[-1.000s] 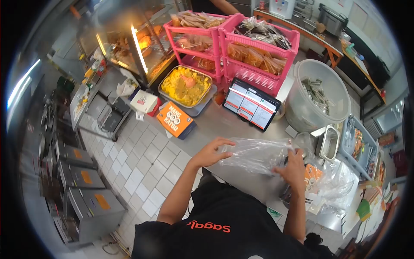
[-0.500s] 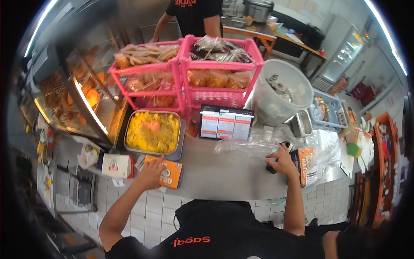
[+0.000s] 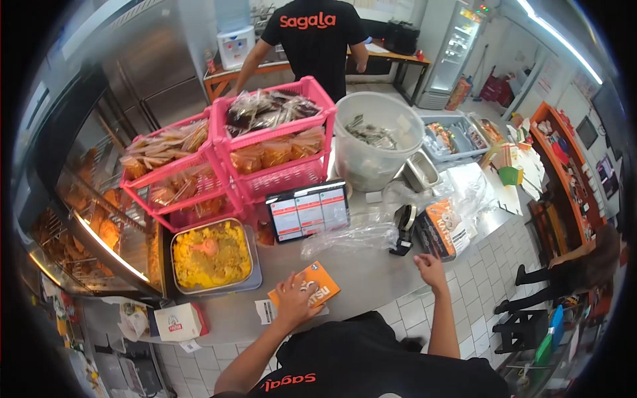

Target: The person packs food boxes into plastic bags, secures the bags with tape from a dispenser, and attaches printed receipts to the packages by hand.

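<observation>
My left hand (image 3: 296,300) lies across an orange printed cardboard box (image 3: 326,282), its fingers spread over the lid and its thumb by the right edge. A white printed slip (image 3: 265,312) touches the counter beside the box. Over the counter's front edge is my right hand (image 3: 432,272), raised, thumb and index finger close together in a pinch; anything between them is too small to make out. Just beyond it stands a black tape dispenser (image 3: 403,229), apart from the hand. Next to the dispenser sits a second orange and black box (image 3: 443,229).
A tray of yellow food (image 3: 211,255), a tablet (image 3: 308,211) and clear plastic bags (image 3: 352,235) lie on the steel counter (image 3: 371,272). Pink baskets (image 3: 229,182), a large clear tub (image 3: 378,162) and a white box (image 3: 178,323) stand around. A co-worker (image 3: 308,40) stands behind.
My left hand and the orange box have moved right, away from the white box. My right hand has left the black tape dispenser and come back toward me. The view has turned.
</observation>
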Available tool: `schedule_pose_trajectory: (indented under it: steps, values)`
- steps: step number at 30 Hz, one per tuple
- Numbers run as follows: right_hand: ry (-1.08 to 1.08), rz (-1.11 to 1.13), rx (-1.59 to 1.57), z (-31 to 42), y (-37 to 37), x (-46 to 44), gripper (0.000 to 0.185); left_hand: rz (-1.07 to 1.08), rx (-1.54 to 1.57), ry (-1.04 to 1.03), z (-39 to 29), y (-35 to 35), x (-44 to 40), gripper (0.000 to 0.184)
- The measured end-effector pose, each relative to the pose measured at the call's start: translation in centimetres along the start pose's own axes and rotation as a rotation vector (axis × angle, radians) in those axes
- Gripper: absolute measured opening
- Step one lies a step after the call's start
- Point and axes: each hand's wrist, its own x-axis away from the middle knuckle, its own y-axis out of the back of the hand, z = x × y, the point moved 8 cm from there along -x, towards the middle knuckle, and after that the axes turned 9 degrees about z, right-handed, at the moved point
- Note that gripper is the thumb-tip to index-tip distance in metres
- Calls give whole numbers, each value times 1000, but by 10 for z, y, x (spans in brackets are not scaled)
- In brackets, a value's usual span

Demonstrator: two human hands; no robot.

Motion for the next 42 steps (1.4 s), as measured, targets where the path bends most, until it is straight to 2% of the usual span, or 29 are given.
schedule_pose_trajectory:
  steps: [4, 6, 8, 11, 15, 17, 20, 21, 22, 24, 25, 27, 28, 30, 31, 33, 37, 38, 40, 42]
  values:
    - [-111, 29, -225, -6, -20, -7, 43, -62, -37, 12, -20, -17, -29, 61]
    - [-282, 179, -455, 8, -32, -1, 41, -58, -47, 5, -27, -20, -38, 63]
    - [-278, 177, -550, -10, -52, -14, 34, -51, -58, 2, -32, -20, -44, 64]
    - [-148, -88, -551, -15, -50, -26, 27, 29, -53, -16, -39, -22, -50, 65]
    - [-134, -62, -818, -1, -47, -25, 30, 11, -61, 8, -44, -24, -51, 63]
    - [10, 36, -542, 22, -39, -35, 30, -17, -74, 5, -49, -24, -59, 63]
    - [-45, 124, -493, 27, -39, -47, 32, 19, -78, 27, -53, -31, -62, 62]
    - [-137, 193, -655, 19, -47, -52, 28, 16, -73, 22, -56, -33, -65, 62]
    - [-137, 193, -662, 22, -41, -55, 28, 10, -67, 17, -58, -34, -70, 62]
    - [-356, 387, -861, 25, -43, -45, 23, 2, -65, 20, -62, -36, -75, 62]
    - [-354, 390, -864, 27, -39, -45, 23, -7, -57, 24, -63, -37, -76, 62]
    - [-386, 443, -1109, 31, -43, -40, 18, -13, -63, 32, -64, -39, -76, 62]
    - [-383, 446, -1111, 33, -44, -40, 18, -27, -63, 39, -65, -39, -79, 63]
    - [-294, 189, -1212, 30, -38, -36, 17, -21, -66, 46, -65, -41, -79, 62]
    - [-296, 193, -1214, 25, -51, -30, 17, -26, -70, 45, -65, -40, -81, 62]
    - [-6, 42, -969, 22, -63, -16, 16, -26, -79, 46, -65, -39, -82, 62]
    - [-121, -80, -744, -19, -101, -6, 24, -35, -69, 47, -67, -38, -81, 60]
    - [-118, -80, -746, -30, -106, -13, 24, -38, -71, 47, -66, -37, -82, 60]
    - [-146, -144, -525, -48, -104, -17, 18, -88, 86, 7, -64, -35, -78, 54]
    - [-98, -206, -444, -52, -98, -21, 20, -62, 81, -36, -63, -39, -76, 51]
